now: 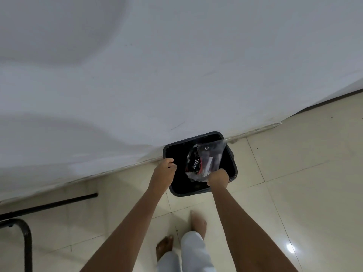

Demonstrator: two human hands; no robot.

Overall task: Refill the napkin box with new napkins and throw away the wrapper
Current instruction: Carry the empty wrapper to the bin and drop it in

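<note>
A black square trash bin stands on the floor against the white wall. Over its opening hangs a clear plastic wrapper with red and white print. My right hand is closed on the wrapper's near edge, above the bin's front right part. My left hand is at the bin's left rim, fingers curled by the edge; whether they grip the rim is unclear. The napkin box is not in view.
The white wall fills the upper half. Cream floor tiles spread around the bin. Black metal furniture legs stand at the lower left. My bare feet are just behind the bin.
</note>
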